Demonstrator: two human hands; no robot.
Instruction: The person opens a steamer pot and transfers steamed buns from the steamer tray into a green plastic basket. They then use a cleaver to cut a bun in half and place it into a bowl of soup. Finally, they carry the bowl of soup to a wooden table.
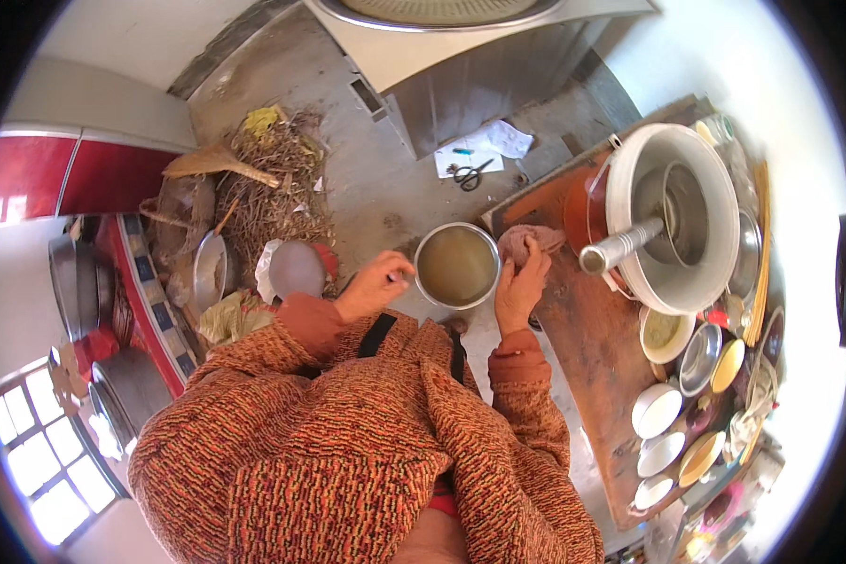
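A round metal basin (458,306) of murky, yellowish-brown water is in front of me, between my two hands. My left hand (376,285) is just left of its rim, fingers curled in and nothing visible in them. On the right, my right hand (524,293) grips a damp-looking pinkish-brown cloth (530,242), which lies at the corner of the wooden table (573,329). The fingertips press onto the cloth's near side. Both forearms are in textured orange-brown sleeves.
A white bucket (630,254) with a metal-handled ladle (625,246) stands on the table, with several bowls (656,411) nearer me. Twigs (277,179) are piled on the floor at left. Scissors (472,175) and papers (508,139) lie farther ahead, near a grey-sided stand (498,94).
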